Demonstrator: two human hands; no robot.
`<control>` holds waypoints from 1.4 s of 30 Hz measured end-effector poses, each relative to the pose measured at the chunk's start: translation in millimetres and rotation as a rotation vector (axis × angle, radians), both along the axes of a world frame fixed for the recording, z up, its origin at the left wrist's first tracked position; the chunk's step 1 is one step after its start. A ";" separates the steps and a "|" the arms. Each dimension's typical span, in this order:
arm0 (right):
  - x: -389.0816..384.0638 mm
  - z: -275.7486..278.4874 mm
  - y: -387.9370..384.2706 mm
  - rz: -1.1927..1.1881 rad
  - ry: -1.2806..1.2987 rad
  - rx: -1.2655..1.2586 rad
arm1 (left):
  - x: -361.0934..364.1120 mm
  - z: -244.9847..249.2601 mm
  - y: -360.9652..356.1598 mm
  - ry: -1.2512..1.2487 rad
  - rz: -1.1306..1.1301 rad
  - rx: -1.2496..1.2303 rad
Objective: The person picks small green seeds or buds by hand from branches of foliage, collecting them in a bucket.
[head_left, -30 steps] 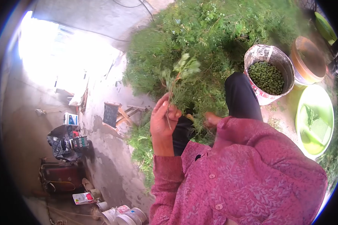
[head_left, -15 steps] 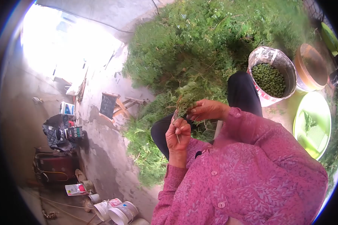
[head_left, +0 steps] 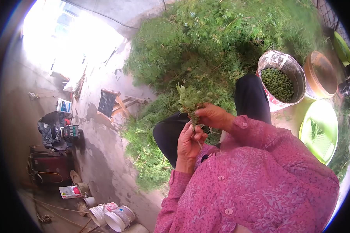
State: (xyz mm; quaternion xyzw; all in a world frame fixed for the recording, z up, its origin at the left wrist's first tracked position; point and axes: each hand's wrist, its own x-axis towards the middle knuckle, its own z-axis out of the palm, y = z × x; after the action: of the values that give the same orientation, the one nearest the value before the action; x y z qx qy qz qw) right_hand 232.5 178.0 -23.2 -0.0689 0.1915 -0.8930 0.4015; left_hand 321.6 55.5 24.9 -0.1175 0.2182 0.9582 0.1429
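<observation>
My left hand [head_left: 189, 144] is closed around the stem of a leafy evergreen sprig [head_left: 186, 97], which points up and away from me. Small pale-green cones show among its leaves. The thumb and fingers of my right hand [head_left: 213, 115] pinch the sprig just above the left hand; whether a cone is between them is hidden. Beyond my dark-trousered knees lies a big heap of cut evergreen branches [head_left: 206, 42]. To the right of my right knee stands a worn white bucket [head_left: 269, 62] with many small green cones [head_left: 278, 84] in it.
Behind the bucket are an orange-brown tub [head_left: 314, 73] and a lime-green basin [head_left: 330, 149] with a sprig inside. A small folding stool [head_left: 108, 103] stands on the concrete to the left. White buckets [head_left: 118, 219], a dark red case [head_left: 52, 169] and a bag [head_left: 50, 130] line the wall.
The sprig has turned more upright, and its cones show more clearly. Both hands have shifted slightly toward the right and down, still together. The camera view has moved a little.
</observation>
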 end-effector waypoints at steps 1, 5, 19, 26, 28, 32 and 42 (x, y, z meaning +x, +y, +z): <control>0.3 4.7 0.5 -0.056 0.071 0.123 | -1.0 3.0 -0.7 -0.001 0.001 0.004; -1.3 14.3 5.5 -0.136 0.388 0.556 | -5.7 18.4 -4.1 0.044 -0.074 -0.663; 13.6 20.2 -7.5 -0.161 0.467 0.579 | -16.4 -7.8 -1.3 -0.271 0.300 -0.582; -12.1 25.0 26.5 -0.135 0.611 0.800 | -6.5 10.0 -9.5 -0.131 0.306 -0.878; -21.3 28.7 44.4 -0.225 0.560 0.786 | -1.8 11.5 -15.5 -0.119 0.290 -0.968; -25.5 43.6 56.7 -0.328 0.520 0.802 | 7.0 16.3 -19.6 -0.056 0.228 -1.005; -11.7 44.3 36.1 0.113 0.572 0.745 | 12.5 22.2 -10.8 -0.002 0.162 -1.079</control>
State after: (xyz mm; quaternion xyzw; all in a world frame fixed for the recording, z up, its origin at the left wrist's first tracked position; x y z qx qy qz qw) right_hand 220.8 214.1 21.1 -0.1733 0.5978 -0.6853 0.3781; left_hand 334.1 44.7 47.2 -0.1917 0.6690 0.7180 -0.0118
